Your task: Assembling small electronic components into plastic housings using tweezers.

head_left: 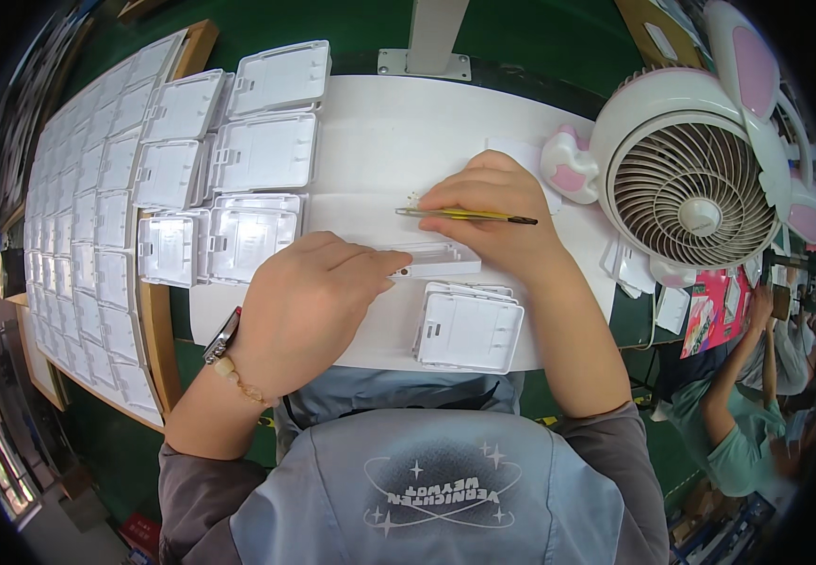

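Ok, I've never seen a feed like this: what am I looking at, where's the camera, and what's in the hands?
One wide fisheye camera on the person's head looks down, so straight edges curve. No robot: two bare hands. The left hand presses on a white plastic part on the white table. The right hand holds a slim yellow tool over it. Another white cover lies nearer the body, more covers are stacked to the left, and a pink-and-white fan stands on the right.

Right hand (483, 212) holds pencil (464, 216); left hand (309, 301) steadies white part (436, 259).
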A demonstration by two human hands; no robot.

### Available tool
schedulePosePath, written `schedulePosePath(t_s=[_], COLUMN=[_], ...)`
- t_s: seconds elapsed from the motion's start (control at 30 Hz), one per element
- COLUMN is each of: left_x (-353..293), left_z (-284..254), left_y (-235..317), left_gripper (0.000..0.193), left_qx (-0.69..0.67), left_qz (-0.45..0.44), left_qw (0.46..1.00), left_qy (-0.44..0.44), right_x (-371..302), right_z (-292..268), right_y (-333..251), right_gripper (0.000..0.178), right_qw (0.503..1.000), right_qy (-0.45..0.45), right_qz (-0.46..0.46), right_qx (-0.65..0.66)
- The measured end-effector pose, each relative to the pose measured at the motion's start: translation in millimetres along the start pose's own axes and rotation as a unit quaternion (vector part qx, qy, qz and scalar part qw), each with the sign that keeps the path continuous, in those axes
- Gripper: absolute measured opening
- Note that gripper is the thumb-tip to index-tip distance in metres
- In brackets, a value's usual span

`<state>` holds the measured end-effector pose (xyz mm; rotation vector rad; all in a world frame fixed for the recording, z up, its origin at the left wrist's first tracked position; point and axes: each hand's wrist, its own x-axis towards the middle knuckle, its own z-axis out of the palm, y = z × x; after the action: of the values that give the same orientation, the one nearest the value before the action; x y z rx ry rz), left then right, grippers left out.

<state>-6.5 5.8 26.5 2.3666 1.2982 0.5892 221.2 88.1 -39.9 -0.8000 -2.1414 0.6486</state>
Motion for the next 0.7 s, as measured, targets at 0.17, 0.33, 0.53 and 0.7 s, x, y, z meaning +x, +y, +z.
schedulePosePath(t_s=[0.17,0.33,0.53,0.7], left_x=[0.2,0.4,0.5,0.3], left_z=[-0.3,-1.2,-1.0,0.8], left_y=[0.4,0.7,0.8,-0.2], left_gripper=[0.025,0.025,0.025,0.024], left_qx=[0.000,-0.002,-0.001,-0.002], left_qz=[0.000,-0.009,-0.007,0.001], left_qw=[1.000,1.000,1.000,1.000], left_qy=[0.003,-0.008,-0.006,0.007], right_x=[-1.3,0.2,0.9,1.6], right_z=[-2.7,-0.5,3.1,4.4], right_y=[1.0,1.7,3.0,2.7], right_gripper=[0.023,0.023,0.022,0.021], right_qw=[1.000,1.000,1.000,1.000], right_qy=[0.006,0.004,0.006,0.006], right_qz=[0.000,-0.006,-0.008,-0.001], right_qx=[-0.011,-0.006,0.003,0.010])
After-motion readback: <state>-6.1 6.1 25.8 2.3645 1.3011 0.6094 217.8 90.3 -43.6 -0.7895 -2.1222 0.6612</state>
